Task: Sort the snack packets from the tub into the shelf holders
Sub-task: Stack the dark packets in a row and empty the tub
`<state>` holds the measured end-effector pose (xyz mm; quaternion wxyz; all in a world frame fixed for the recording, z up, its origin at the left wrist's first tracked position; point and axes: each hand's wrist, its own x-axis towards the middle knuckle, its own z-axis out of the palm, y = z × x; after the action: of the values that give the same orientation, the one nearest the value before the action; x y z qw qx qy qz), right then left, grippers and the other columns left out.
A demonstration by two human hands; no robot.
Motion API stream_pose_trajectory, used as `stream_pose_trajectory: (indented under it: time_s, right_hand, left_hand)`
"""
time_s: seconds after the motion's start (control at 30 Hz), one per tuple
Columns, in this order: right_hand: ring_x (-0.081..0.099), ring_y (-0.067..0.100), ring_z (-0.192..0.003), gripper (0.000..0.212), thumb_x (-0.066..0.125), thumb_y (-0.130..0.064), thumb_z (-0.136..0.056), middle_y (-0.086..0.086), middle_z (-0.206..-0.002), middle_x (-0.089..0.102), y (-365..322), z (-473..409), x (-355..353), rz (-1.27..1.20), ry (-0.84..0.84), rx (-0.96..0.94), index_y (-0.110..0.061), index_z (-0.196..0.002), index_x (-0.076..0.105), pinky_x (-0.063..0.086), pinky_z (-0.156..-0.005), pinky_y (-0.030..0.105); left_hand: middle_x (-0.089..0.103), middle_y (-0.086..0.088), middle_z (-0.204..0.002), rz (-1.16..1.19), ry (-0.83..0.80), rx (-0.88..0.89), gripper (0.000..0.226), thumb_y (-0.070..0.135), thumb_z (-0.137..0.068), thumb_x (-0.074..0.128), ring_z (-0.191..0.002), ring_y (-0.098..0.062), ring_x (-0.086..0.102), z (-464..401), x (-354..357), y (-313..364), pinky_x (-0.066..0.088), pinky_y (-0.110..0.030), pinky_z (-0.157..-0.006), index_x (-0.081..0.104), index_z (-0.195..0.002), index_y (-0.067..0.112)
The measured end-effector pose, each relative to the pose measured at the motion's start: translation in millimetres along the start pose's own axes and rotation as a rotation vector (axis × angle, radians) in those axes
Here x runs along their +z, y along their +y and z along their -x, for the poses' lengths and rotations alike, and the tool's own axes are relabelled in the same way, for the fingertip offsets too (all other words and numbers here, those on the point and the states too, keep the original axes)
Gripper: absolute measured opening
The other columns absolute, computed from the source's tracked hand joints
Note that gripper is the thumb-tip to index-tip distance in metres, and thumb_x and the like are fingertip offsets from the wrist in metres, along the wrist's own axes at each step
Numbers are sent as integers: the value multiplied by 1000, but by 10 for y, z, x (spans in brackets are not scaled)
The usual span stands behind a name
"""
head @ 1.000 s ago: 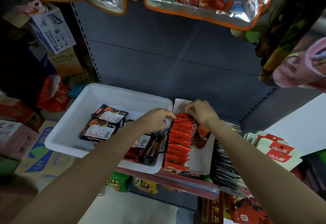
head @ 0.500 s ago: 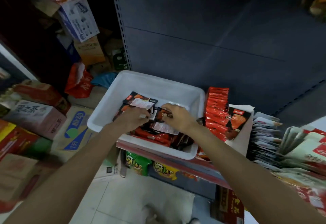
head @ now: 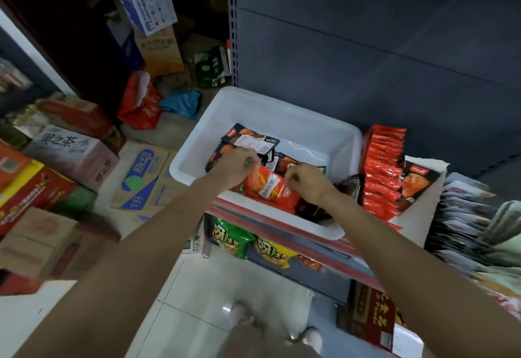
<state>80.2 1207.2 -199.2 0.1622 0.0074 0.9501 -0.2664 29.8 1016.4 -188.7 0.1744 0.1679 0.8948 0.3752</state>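
Observation:
A white tub [head: 282,115] sits on the shelf and holds dark and red snack packets. Both hands are inside it. My left hand [head: 234,164] pinches the upper left corner of a red packet [head: 267,187] with a white label. My right hand [head: 306,181] pinches the same packet at its right side. Dark packets [head: 249,139] lie behind the hands. Right of the tub, a white shelf holder [head: 423,185] carries a row of red packets [head: 380,166] and one dark packet [head: 415,180].
More holders with grey and white packets [head: 462,216] stand at the far right. Green and yellow bags [head: 248,240] lie on the lower shelf. Cardboard boxes [head: 70,160] crowd the floor on the left. A grey back panel [head: 366,47] rises behind the tub.
Both hands left the red row in the holder and went into the tub. They now hold a red packet lifted above the dark ones. The view has tilted down and left.

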Motion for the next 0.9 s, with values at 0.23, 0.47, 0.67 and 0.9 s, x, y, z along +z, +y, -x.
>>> stream_pose_trajectory:
  time_s: [0.23,0.47,0.67,0.9]
  right_hand:
    - [65,13,-76,8,68,-22,-85,6,-89,67,-68,202,-396,-938,295,216,-18,-87,60,55,-70,19]
    - [65,7,-66,9,58,-8,-91,1,-81,64,175,497,-911,-1093,568,138,-7,-99,59,57,-58,21]
    - [61,12,-78,9,55,-9,-93,1,-83,60,600,806,-1461,-954,888,73,-14,-86,55,57,-63,24]
    - [63,15,-77,10,56,-19,-94,-3,-81,63,973,1001,-1721,-690,1037,96,-18,-84,56,55,-78,41]
  left_hand:
    - [60,-2,-92,311,230,-13,6,14,-93,56,-90,-16,58,-17,-42,197,46,-31,-83,59,-88,11]
    - [65,-8,-91,415,128,84,6,11,-91,59,-86,-17,61,-271,217,791,49,-39,-86,61,-93,5]
    - [58,-19,-124,112,-28,82,32,3,-93,46,-115,-30,55,-608,656,1437,41,-30,-90,52,-124,-1]
    - [53,-6,-131,-12,-213,185,49,5,-83,55,-120,-24,52,-876,1034,1935,42,-30,-99,50,-131,12]
